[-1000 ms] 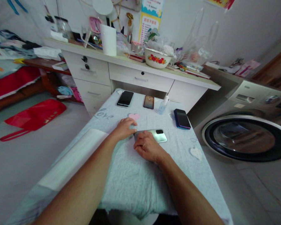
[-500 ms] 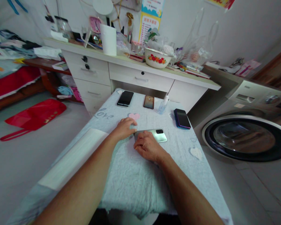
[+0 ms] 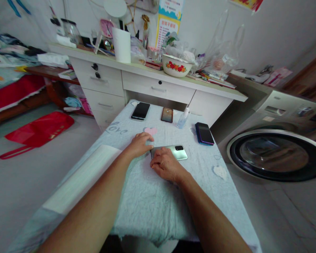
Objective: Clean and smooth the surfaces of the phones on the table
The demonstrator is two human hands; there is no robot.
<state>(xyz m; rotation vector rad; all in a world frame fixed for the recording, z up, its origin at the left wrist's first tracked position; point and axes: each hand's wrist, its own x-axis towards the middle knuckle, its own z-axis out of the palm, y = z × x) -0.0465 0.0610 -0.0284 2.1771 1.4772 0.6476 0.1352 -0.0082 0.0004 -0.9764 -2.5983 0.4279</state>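
Observation:
A silver-green smartphone [image 3: 182, 153] lies back up on the cloth-covered table, its dark camera block at the right end. My right hand [image 3: 166, 162] rests over its left part with curled fingers pressed together; whatever they may hold is hidden. Beside the left end is my left hand [image 3: 141, 144], palm down, fingers bent and apart from the thumb. That thumb's tip touches the phone's left corner. Further back lie a black phone [image 3: 140, 111], a brown phone or phone case [image 3: 167, 115] and a clear spray bottle [image 3: 183, 118]. A dark phone with a blue-purple edge [image 3: 204, 133] is to the right.
Under my left forearm lies a pale flat strip [image 3: 81, 179] on the tablecloth [image 3: 150, 207]. Behind the table stands a white desk [image 3: 142, 80] bearing a flowered bowl [image 3: 177, 66] and a paper roll [image 3: 122, 45]. A washing machine [image 3: 284, 109] stands at right; a red bag [image 3: 42, 130] lies on the floor.

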